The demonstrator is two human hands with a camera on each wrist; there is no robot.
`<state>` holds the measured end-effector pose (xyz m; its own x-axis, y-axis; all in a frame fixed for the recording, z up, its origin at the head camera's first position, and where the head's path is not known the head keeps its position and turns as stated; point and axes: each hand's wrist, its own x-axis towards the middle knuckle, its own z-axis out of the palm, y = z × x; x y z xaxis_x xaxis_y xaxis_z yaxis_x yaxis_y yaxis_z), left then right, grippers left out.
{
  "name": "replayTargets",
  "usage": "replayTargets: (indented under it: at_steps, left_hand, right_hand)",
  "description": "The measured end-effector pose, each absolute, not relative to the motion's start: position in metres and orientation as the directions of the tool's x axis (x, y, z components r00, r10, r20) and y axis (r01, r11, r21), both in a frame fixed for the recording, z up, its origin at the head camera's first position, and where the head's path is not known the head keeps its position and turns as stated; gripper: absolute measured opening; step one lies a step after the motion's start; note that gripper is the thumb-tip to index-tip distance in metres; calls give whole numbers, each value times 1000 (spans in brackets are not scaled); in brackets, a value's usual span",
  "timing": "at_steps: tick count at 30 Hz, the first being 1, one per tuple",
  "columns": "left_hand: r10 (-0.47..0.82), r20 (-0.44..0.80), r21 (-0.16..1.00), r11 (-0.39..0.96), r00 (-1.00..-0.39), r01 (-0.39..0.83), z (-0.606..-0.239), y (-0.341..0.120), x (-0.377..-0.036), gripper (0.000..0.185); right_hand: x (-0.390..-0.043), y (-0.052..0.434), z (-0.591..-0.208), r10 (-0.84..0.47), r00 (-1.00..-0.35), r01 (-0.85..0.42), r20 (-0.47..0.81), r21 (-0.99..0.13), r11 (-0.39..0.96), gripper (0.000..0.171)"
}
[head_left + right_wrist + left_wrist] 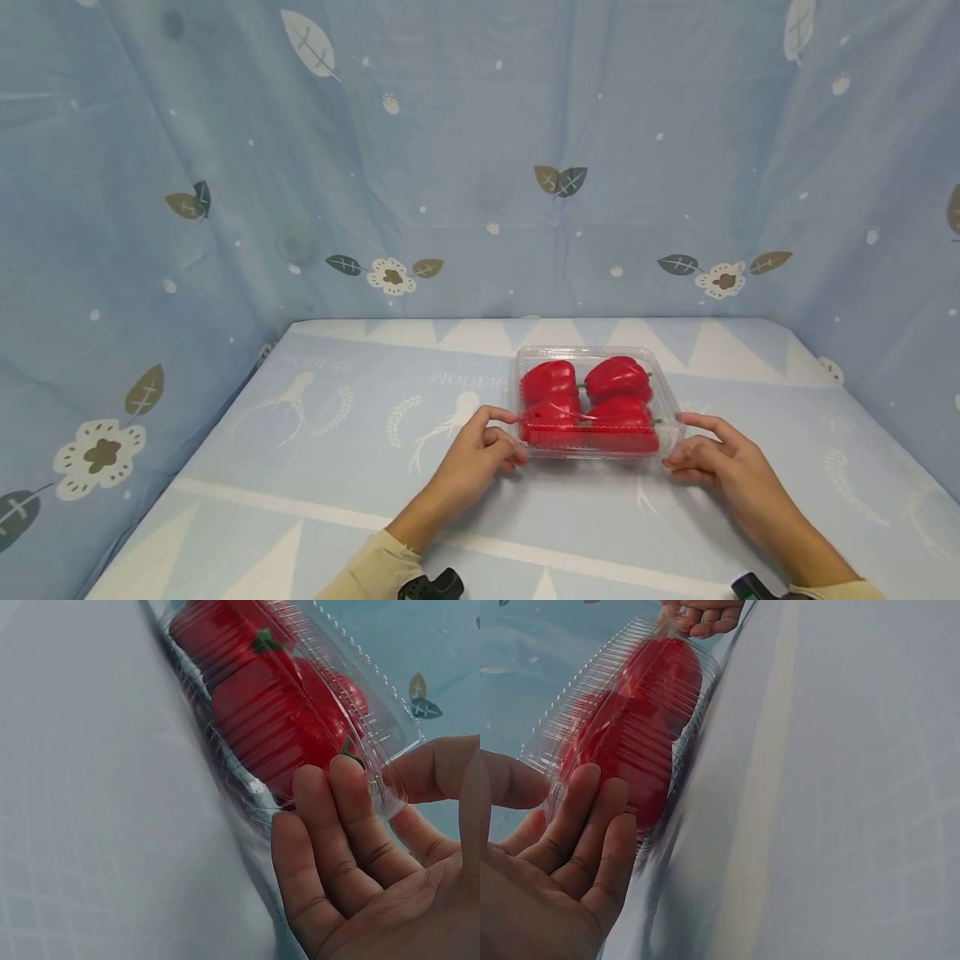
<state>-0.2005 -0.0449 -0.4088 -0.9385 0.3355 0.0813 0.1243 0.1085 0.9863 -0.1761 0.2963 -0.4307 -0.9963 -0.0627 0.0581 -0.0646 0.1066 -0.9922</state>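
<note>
A clear plastic clamshell box (525, 353) with ribbed sides stands on the table, holding several red bell peppers (618, 379) with green stems. At its near left corner, my left hand (480, 454) pinches the rim between thumb and fingers. My right hand (727, 467) has the near right corner the same way, index finger along the side. In the left wrist view, the left fingertips (615, 795) lie against the box's front wall. The right wrist view has the right fingertips (349, 776) on that wall beside a green stem (264, 641).
A pale blue patterned cloth (322, 467) with white triangles covers the table. Blue curtains (480, 167) with leaf and flower prints hang behind it and at both sides. Black wrist devices (435, 585) are on both forearms, by beige sleeves.
</note>
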Motion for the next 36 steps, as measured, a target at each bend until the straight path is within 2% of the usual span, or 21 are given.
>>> replayTargets:
  at_steps: [9, 27, 36]
  left_hand:
    - [335, 86, 994, 34, -938, 103, -423, -45, -209, 28]
    - [327, 62, 995, 59, -943, 86, -425, -46, -209, 28]
    - [325, 78, 989, 97, -943, 115, -423, -47, -208, 26]
  right_hand:
    - [-176, 295, -432, -115, -984, -138, 134, -990, 26, 35]
    - [-177, 296, -434, -125, -978, -169, 165, -985, 21, 37]
    - [-177, 293, -433, -120, -976, -182, 181, -983, 1, 34]
